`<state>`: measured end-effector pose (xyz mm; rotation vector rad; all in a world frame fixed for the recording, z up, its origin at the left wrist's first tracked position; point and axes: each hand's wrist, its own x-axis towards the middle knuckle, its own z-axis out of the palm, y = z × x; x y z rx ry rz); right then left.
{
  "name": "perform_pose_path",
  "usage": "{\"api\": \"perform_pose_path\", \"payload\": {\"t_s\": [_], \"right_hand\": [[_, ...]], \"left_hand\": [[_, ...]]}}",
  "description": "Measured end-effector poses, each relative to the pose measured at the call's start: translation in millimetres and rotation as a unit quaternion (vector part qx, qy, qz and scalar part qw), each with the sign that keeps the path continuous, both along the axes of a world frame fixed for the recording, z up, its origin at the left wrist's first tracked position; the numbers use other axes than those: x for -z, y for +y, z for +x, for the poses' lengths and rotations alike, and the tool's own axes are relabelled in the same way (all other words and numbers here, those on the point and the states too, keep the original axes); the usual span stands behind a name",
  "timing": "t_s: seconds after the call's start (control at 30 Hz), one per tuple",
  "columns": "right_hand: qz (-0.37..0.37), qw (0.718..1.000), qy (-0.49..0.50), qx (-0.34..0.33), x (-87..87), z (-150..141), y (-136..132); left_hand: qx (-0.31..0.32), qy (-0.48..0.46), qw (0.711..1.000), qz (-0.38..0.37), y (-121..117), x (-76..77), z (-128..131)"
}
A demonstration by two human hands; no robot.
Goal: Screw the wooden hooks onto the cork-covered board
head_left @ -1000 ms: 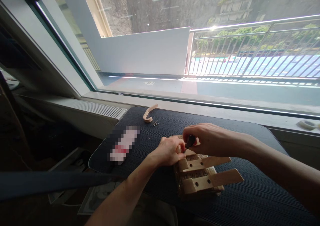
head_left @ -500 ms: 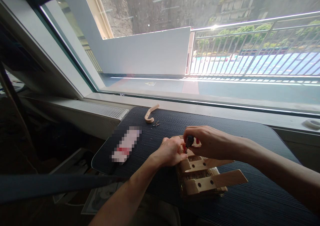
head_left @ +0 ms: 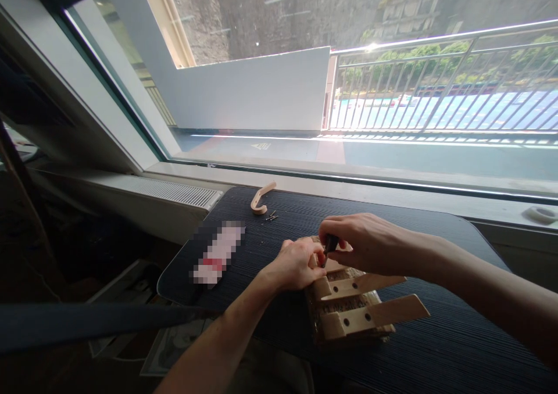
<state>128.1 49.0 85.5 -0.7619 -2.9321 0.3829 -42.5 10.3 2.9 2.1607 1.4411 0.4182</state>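
Observation:
My right hand is closed around the dark handle of a short screwdriver, whose shaft points down at the far end of a wooden board. Close beside its tip, my left hand has its fingers bent around a pale wooden hook, mostly hidden under both hands. The rough brown board lies on the black table. Two more curved wooden hooks are on it: the near hook and the middle hook, each with two dark holes or screw heads showing.
A loose wooden hook lies near the table's back edge, with several small screws by it. A blurred pink-and-red item is on the left of the black table. A window sill runs behind.
Both hands stay at the same spot. My right fingers and the screwdriver handle have shifted slightly, the handle now looking more upright. The whole view has drifted a little.

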Motion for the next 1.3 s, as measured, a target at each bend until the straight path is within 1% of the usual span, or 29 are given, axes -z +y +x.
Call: {"api": "perform_pose_path", "payload": {"t_s": [0.13, 0.23, 0.37, 0.53, 0.63, 0.83, 1.03, 1.17, 1.3], "right_hand": [[0.036, 0.997, -0.057, -0.024, -13.2, -5, 0], [0.085, 0.99, -0.103, -0.04, -19.0, -13, -5], [0.137, 0.978, -0.137, -0.07, -20.6, -27, -12], [0.176, 0.97, -0.157, -0.061, -20.9, -37, -10], [0.171, 0.972, -0.156, -0.044, -18.2, -35, -6], [0.16, 0.975, -0.156, -0.014, -12.4, -30, -9], [0.146, 0.974, -0.169, -0.038, -17.0, -32, -11], [0.158, 0.972, -0.172, -0.028, -15.1, -31, -6], [0.144, 0.967, -0.209, 0.0, -13.7, -31, -5]], "left_hand": [[0.001, 0.0, 1.0, 0.0, 1, 1.4, 0], [-0.007, 0.021, 1.0, -0.003, 1, 2.0, 1], [-0.024, 0.049, 0.998, -0.005, 0, 4.1, 1], [-0.022, 0.028, 0.999, 0.0, 0, 6.1, 0], [-0.009, 0.017, 1.0, 0.0, 0, 5.2, 0], [-0.016, 0.024, 1.0, -0.006, -1, 1.8, 0], [-0.032, 0.019, 0.999, -0.014, -2, 4.2, 1], [-0.015, -0.001, 1.0, -0.002, -1, 3.3, 0], [-0.004, -0.006, 1.0, 0.009, -1, 1.4, 0]]}}
